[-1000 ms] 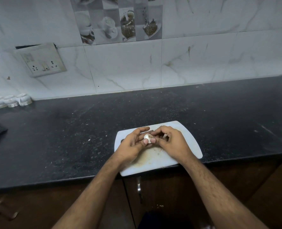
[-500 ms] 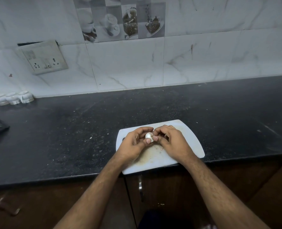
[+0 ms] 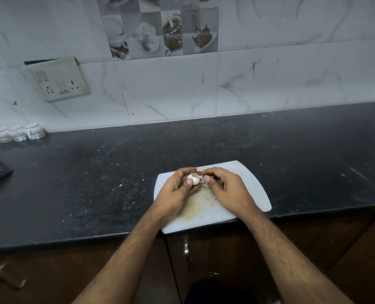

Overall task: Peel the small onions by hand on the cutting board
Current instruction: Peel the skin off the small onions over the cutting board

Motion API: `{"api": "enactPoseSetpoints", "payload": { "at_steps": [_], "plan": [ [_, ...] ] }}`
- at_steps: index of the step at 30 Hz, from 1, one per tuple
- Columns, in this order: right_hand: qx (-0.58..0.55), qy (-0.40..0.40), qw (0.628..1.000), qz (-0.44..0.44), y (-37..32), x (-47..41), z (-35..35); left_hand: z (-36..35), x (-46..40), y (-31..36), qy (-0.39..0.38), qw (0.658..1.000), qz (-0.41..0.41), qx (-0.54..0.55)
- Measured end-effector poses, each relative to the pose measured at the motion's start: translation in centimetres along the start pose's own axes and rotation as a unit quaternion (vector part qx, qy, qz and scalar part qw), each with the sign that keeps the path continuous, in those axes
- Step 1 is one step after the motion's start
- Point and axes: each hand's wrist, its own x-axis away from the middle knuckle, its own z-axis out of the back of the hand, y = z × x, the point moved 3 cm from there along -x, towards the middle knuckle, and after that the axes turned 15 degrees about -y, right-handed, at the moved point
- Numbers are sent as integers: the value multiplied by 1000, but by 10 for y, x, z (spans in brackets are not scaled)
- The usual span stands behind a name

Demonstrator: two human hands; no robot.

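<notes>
White and small, the onion point(image 3: 193, 179) sits above the far part of the board point(image 3: 251, 189), held in the left hand point(image 3: 175, 192): the thumb presses its near side and the curled fingers point(image 3: 185, 171) wrap behind it. The right hand point(image 3: 228, 192) is just beside it, its thumb and curled fingers pinching a flap of skin point(image 3: 201, 178) that sticks out from the onion's right side. The board is white plastic with a brownish stain in its middle, lying at the near edge of the black table point(image 3: 94, 183), its front corner overhanging slightly. Both forearms reach in from below. Far left on the table, against the marble wall point(image 3: 270, 84), stand some small white jars point(image 3: 17, 133); a socket plate point(image 3: 59, 81) hangs tilted on the wall above them.
</notes>
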Motion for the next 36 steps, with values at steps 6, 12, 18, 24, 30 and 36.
{"api": "enactPoseSetpoints", "payload": {
  "at_steps": [6, 12, 18, 24, 30, 36],
  "plan": [
    [12, 8, 1000, 4, 0, 1, 1, -5, -2, -1, -45, 995, 7, -92],
    [124, -33, 991, -23, 1, -1, -6, -5, 0, 0, -9, 996, -11, -90],
    [64, -40, 997, 26, -1, 0, 0, -5, 3, 4, 12, 998, -29, -57],
    [40, -47, 998, 29, 0, -2, 1, -4, 2, 1, 32, 994, -21, -101],
    [46, 30, 998, -20, 6, -3, 2, 4, 3, 0, 67, 990, 4, -121],
    [85, 3, 996, 3, -2, -1, -5, 2, 0, 0, 60, 987, 0, -151]
  ]
}}
